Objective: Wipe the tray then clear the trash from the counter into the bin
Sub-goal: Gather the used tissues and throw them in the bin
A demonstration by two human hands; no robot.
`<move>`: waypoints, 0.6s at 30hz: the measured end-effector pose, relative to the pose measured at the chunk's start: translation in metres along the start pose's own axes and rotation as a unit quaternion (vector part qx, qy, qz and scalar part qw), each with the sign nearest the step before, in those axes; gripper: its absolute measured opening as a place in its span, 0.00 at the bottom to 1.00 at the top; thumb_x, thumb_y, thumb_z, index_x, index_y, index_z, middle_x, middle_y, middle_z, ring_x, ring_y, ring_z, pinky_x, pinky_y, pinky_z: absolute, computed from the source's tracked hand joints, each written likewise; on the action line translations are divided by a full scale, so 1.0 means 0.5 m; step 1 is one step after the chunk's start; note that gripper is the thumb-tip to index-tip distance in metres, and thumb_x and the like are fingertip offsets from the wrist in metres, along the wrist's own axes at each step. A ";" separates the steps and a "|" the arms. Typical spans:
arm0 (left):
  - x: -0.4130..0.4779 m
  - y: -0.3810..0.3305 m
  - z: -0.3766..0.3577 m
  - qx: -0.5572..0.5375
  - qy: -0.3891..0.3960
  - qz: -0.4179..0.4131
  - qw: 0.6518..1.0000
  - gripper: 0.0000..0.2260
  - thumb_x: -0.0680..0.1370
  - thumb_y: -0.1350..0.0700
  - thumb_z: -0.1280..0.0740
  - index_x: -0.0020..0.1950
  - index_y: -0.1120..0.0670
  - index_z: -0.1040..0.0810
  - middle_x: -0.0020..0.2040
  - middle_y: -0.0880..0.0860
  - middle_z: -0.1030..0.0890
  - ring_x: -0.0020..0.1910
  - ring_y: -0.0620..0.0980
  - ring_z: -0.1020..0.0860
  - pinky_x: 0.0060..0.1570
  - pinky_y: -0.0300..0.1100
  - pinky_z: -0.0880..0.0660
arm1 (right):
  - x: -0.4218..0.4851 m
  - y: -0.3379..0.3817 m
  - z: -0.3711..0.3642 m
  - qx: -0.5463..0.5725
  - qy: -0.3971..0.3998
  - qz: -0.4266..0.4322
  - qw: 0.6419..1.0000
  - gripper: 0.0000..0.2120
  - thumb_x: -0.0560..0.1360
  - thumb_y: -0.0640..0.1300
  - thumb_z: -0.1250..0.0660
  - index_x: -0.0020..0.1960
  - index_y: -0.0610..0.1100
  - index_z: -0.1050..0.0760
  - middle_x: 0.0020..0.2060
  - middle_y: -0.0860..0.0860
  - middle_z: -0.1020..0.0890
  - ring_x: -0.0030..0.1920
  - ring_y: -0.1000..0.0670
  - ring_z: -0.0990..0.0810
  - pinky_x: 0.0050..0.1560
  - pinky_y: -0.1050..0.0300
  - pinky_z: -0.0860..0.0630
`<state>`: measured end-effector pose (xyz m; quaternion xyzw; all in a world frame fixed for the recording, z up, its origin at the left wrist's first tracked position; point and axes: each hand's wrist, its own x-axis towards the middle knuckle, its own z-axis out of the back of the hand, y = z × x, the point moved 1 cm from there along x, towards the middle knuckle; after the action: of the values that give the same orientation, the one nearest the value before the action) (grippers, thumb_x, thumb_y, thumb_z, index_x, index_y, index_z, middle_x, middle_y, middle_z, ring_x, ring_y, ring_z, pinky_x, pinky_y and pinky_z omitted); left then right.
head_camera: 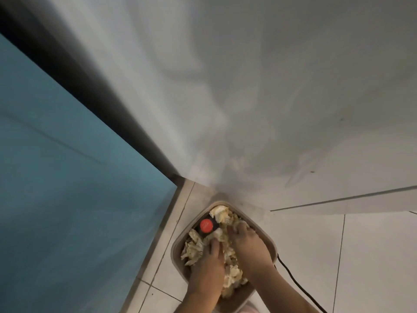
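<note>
Now both hands' fingers press trash in bin.

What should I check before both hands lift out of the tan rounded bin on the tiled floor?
1. Crumpled pale paper trash inside the tan rounded bin: ok.
2. Left hand and right hand pressing on the trash: ok.
3. Trash below the rim: cannot tell, hands cover it.
4. Red round cap in the bin: ok.
5. Black cable clear of the bin: not ok, runs close beside it.
6. Counter cleared: cannot tell, out of view.
</note>
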<state>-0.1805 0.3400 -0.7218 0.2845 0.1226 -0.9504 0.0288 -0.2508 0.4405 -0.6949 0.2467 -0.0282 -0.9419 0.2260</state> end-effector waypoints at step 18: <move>-0.080 -0.012 0.076 -0.112 0.034 0.007 0.993 0.34 0.76 0.51 0.35 0.77 0.52 0.50 0.76 0.54 0.54 0.74 0.55 0.46 0.70 0.46 0.39 | -0.024 -0.006 0.062 0.078 0.064 0.020 0.995 0.28 0.77 0.35 0.46 0.76 0.49 0.45 0.70 0.46 0.37 0.68 0.45 0.34 0.65 0.54 0.35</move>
<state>-0.1684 0.3357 -0.6678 0.3126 0.2268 -0.9202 0.0633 -0.2575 0.4468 -0.6629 0.3226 -0.0926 -0.9144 0.2265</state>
